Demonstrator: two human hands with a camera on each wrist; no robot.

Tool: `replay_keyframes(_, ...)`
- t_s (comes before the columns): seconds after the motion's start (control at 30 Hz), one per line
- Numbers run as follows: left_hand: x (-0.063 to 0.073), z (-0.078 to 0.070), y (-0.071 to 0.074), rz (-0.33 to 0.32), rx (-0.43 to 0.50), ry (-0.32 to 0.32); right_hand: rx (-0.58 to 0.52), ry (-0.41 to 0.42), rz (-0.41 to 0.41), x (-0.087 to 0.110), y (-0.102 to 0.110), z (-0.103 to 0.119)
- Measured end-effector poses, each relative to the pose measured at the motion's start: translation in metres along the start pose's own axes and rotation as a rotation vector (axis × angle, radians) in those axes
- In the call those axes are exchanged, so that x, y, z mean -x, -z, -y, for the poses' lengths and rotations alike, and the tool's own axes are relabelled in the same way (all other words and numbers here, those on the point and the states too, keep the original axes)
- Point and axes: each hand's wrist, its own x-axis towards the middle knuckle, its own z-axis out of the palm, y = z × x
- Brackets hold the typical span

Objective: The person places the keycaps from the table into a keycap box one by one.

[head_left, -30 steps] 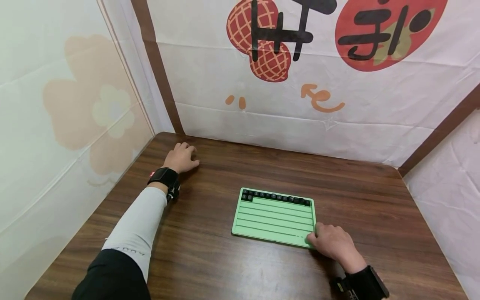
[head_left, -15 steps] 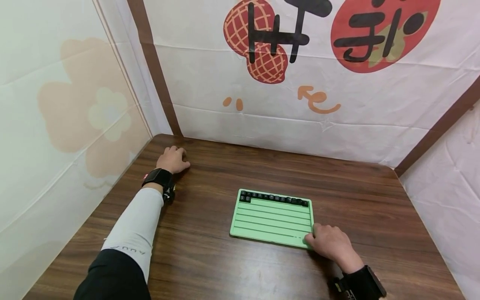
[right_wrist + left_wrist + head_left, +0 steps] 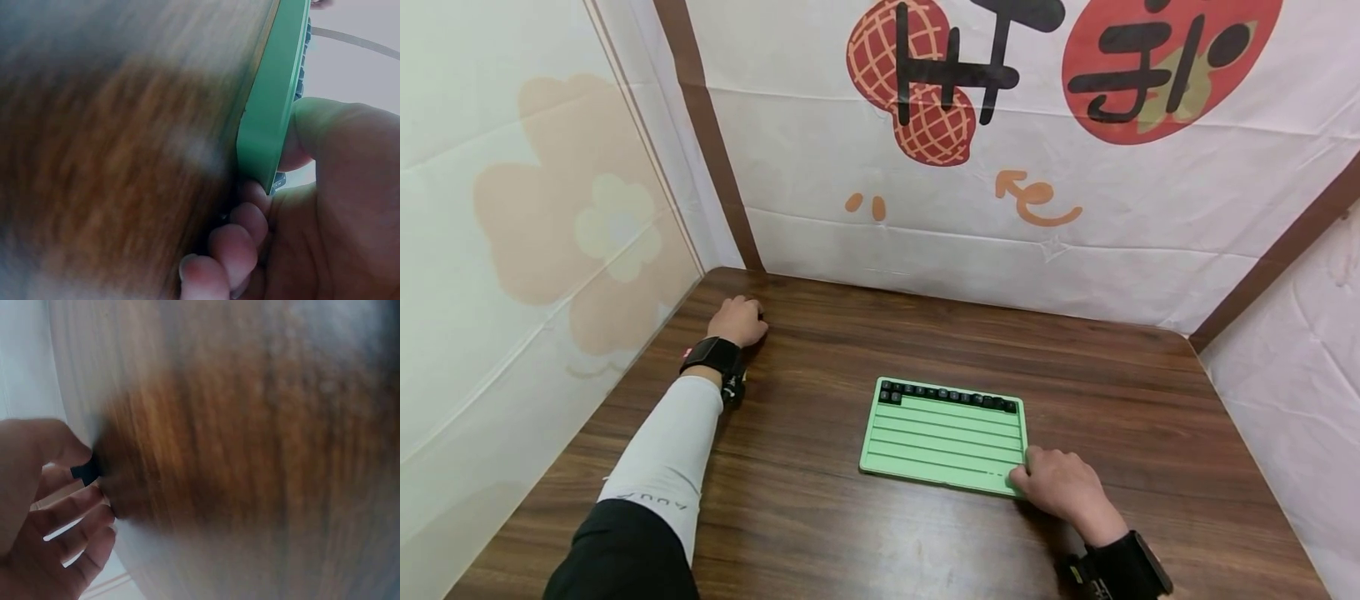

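Note:
A light green keyboard (image 3: pixel 943 437) lies on the wooden table. Black keycaps (image 3: pixel 951 394) fill its far row, and a couple more sit at the left of the second row. My right hand (image 3: pixel 1063 483) grips the near right corner, with the thumb on top and the fingers at the edge, as the right wrist view shows. At the far left of the table, my left hand (image 3: pixel 736 322) pinches a small black keycap (image 3: pixel 86 470) between thumb and fingertips, close to the tabletop. In the head view that keycap is mostly hidden by the hand.
The brown wooden table (image 3: pixel 820 358) meets a printed white cloth wall (image 3: pixel 820 150) at the back. Another cloth wall (image 3: pixel 535 350) runs along the left edge, near my left hand. A third stands at the right.
My left hand has moved slightly left, and its spread fingers have closed round the small black keycap. The right hand stays on the keyboard corner. The head view has shifted a little.

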Motion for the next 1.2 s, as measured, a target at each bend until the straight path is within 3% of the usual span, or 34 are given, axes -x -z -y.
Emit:
replay_keyframes(0.17,0.0,0.001,-0.004,-0.051,0.001,-0.033,-0.001,-0.003,0.009,0.0,-0.002,0.0)
replay_keyframes(0.27,0.002,-0.006,-0.005,-0.089,0.063,-0.07,0.003,-0.008,0.017,0.001,-0.003,0.0)
replay_keyframes(0.53,0.016,-0.049,0.004,-0.121,0.312,-0.212,0.018,-0.014,0.019,0.002,-0.002,0.0)
replay_keyframes(0.67,0.027,-0.07,0.008,-0.12,0.38,-0.289,0.016,-0.012,0.017,0.002,-0.001,0.0)
replay_keyframes(1.0,0.049,-0.115,0.008,-0.118,0.382,-0.507,0.011,-0.002,0.018,0.001,0.0,0.001)
replay_keyframes(1.2,0.057,-0.136,0.003,-0.073,0.369,-0.619,0.013,0.0,0.024,-0.001,0.002,0.001)
